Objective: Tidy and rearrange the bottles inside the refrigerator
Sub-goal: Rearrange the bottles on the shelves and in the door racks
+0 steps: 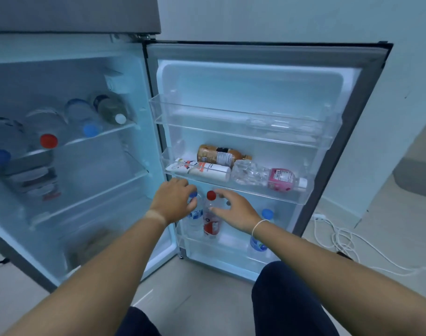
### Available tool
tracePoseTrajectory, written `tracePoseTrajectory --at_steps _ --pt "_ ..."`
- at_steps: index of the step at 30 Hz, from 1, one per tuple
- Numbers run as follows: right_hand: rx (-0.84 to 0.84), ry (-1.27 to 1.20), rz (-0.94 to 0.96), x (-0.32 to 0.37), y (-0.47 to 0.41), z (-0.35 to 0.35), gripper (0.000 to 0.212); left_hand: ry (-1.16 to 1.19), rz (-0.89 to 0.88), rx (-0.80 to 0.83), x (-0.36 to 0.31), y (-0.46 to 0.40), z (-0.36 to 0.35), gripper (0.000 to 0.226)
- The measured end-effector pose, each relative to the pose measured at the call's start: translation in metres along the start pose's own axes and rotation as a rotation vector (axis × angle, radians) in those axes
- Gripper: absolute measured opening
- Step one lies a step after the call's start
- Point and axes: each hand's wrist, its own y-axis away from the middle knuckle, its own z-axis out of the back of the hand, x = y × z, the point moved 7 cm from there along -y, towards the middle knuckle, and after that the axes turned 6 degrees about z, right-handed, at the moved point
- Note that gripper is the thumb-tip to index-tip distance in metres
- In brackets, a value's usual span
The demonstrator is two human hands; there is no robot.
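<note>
left fingers: curled over the neck of the blue-cap bottle (194,209), left hand (173,202) covers most of it; looks like a grip, fingertips mostly hidden behind the bottle.
right fingers: spread and slightly bent, thumb touching the shoulder of the red-cap bottle (210,218), other fingers reaching past its cap; right hand (233,212) not closed round it yet, I judge.
where: both bottles upright, side by side at the left end of the bottom door bin (231,253).
step: judging a two-handed lift or shuffle of that pair.
how: take each at the neck below the cap, lift straight up; the middle door bin (243,187) sits just above the caps, so tip outward to clear its front edge.
risk: bodies look thin and clear, a hard squeeze would likely dent them.
neighbours: a second blue-capped bottle (263,229) stands near the right end of the same bin, behind the right wrist.
above: brown bottle (221,155), white bottle (202,167) and pink-label bottle (275,178) lie flat in the middle bin; top door bin (243,122) looks bare.
main shelves: several bottles lying caps-out on the upper shelf (103,134), blurred.
floor: white cable (347,241) at right, out of the way.
</note>
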Motion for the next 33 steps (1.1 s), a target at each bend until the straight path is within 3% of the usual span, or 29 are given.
tracePoseTrajectory --at_steps 8,20,25,28,33 --pt "-0.076 0.205 -0.144 -0.057 0.016 0.038 0.057 0.067 -0.048 0.114 -0.038 -0.014 -0.034 0.038" --pt "-0.157 0.335 -0.153 -0.111 0.065 0.084 0.047 0.189 -0.145 0.314 -0.138 -0.031 -0.093 0.045" --pt "-0.408 0.185 -0.249 -0.139 0.090 0.103 0.039 0.224 -0.173 0.383 -0.175 -0.036 -0.114 0.049" --pt "-0.577 0.043 -0.299 -0.149 0.094 0.116 0.054 0.224 -0.132 0.384 -0.184 -0.043 -0.121 0.054" --pt "-0.711 -0.069 -0.346 -0.155 0.081 0.129 0.092 0.239 -0.110 0.408 -0.193 -0.055 -0.129 0.059"
